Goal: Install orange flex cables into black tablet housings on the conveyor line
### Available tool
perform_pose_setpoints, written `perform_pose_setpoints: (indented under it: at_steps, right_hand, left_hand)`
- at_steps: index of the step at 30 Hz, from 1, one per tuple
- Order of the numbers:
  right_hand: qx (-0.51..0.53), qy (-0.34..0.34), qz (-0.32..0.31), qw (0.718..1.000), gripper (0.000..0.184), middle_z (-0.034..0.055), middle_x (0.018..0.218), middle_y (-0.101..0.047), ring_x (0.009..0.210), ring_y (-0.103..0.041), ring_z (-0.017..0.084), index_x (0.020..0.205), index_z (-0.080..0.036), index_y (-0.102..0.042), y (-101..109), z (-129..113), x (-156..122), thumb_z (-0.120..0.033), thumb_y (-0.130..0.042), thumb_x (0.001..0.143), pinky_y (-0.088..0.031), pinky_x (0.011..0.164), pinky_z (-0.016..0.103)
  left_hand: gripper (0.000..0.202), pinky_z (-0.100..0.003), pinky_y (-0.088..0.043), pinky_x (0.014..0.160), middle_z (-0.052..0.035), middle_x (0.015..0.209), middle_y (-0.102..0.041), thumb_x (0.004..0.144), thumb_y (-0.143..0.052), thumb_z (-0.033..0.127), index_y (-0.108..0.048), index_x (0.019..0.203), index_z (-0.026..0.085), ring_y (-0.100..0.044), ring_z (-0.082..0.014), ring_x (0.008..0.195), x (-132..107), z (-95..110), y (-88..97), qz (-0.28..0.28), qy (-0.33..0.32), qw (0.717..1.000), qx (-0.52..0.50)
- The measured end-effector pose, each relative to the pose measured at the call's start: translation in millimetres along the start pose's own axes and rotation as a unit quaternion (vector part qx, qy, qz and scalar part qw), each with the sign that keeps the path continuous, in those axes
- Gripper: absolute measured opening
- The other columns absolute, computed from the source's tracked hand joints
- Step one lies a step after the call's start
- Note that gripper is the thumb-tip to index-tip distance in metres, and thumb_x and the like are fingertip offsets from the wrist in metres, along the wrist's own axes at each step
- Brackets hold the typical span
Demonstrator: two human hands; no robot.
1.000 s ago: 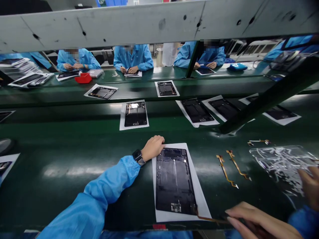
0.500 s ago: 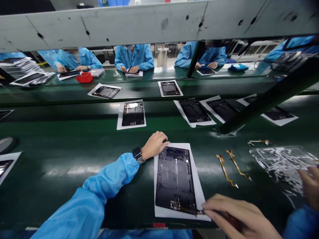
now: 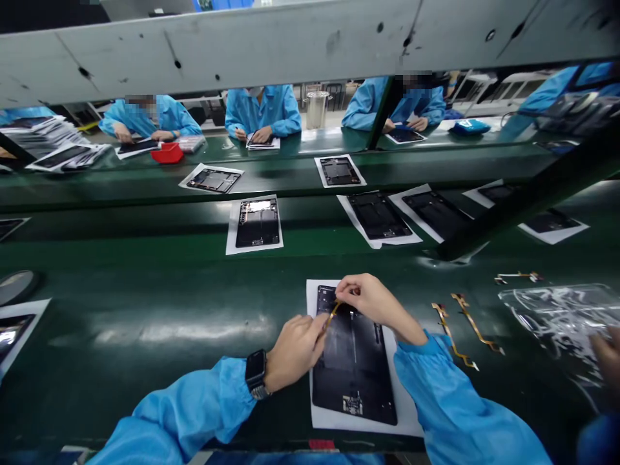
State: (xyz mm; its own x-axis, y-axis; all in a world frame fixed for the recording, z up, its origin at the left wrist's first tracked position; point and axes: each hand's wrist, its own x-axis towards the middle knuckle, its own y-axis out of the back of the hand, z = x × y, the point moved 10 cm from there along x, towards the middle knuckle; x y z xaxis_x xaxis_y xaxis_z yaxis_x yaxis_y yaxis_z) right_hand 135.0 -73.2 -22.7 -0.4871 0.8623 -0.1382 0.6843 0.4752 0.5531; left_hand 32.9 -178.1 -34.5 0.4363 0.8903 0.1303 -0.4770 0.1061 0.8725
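A black tablet back panel lies on a white sheet on the green belt in front of me. My left hand and my right hand meet over its upper left part. Both pinch a thin gold flex cable that runs between their fingertips just above the panel. I wear blue sleeves and a dark watch on the left wrist.
Two loose gold flex cables lie to the right, beside a clear plastic bag touched by another person's hand. More panels on white sheets ride the belts beyond. Several people in blue coats sit opposite. A dark diagonal bar crosses at right.
My right hand came up from the near right edge to the panel's top, carrying the flex cable. My left hand drew back from the panel's top left corner and took hold of the cable.
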Motion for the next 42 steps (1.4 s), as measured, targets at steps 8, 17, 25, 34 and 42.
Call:
perform_pose_setpoints:
  at_steps: [8, 17, 25, 34, 42]
  right_hand:
    - [-0.056, -0.02, -0.028, 0.998, 0.008, 0.0003, 0.063, -0.064, 0.061, -0.056, 0.014, 0.069, -0.017, -0.07, -27, 33, 44, -0.017, -0.063, 0.073, -0.038, 0.058, 0.024]
    - [-0.092, -0.074, -0.059, 0.991, 0.008, -0.0052, 0.055, -0.054, 0.054, -0.049, 0.01, 0.067, -0.017, -0.066, -31, 43, 61, -0.019, -0.074, 0.064, -0.032, 0.05, 0.021]
    - [-0.159, -0.087, -0.083, 0.98, 0.017, -0.005, 0.059, -0.057, 0.058, -0.053, 0.01, 0.067, -0.018, -0.062, -30, 46, 64, -0.025, -0.078, 0.068, -0.032, 0.052, 0.021]
    - [-0.281, -0.075, -0.048, 0.956, 0.026, 0.0016, 0.078, -0.065, 0.075, -0.06, 0.02, 0.083, -0.023, -0.059, -25, 33, 49, -0.036, -0.079, 0.072, -0.032, 0.059, 0.026]
    - [-0.29, -0.018, -0.035, 0.956, 0.022, 0.0024, 0.094, -0.064, 0.077, -0.059, 0.017, 0.097, -0.023, -0.056, -29, 27, 32, -0.034, -0.068, 0.082, -0.033, 0.063, 0.026]
  left_hand:
    - [0.016, -0.032, -0.047, 0.068, -0.0059, 0.083, -0.063, 0.096, -0.046, 0.014, -0.056, 0.108, 0.014, -0.06, -0.0206, 0.08, 3, 2, -6.3, 0.014, -0.107, 0.976, 0.19]
    - [0.017, -0.032, -0.047, 0.067, -0.0064, 0.088, -0.064, 0.098, -0.042, 0.015, -0.055, 0.109, 0.012, -0.061, -0.019, 0.077, 5, 11, -8.3, 0.006, -0.135, 0.977, 0.168]
    - [0.021, -0.031, -0.047, 0.069, -0.0079, 0.098, -0.066, 0.101, -0.037, 0.015, -0.054, 0.113, 0.012, -0.064, -0.0176, 0.087, 2, 10, -8.2, 0.006, -0.153, 0.978, 0.145]
    - [0.022, -0.033, -0.047, 0.067, -0.0072, 0.1, -0.068, 0.099, -0.041, 0.014, -0.053, 0.116, 0.011, -0.064, -0.0181, 0.083, 1, 7, -7.9, 0.03, -0.161, 0.974, 0.155]
    - [0.02, -0.031, -0.05, 0.068, -0.0075, 0.094, -0.067, 0.099, -0.041, 0.014, -0.053, 0.115, 0.012, -0.066, -0.0179, 0.081, 0, 3, -18.7, 0.011, -0.156, 0.978, 0.139]
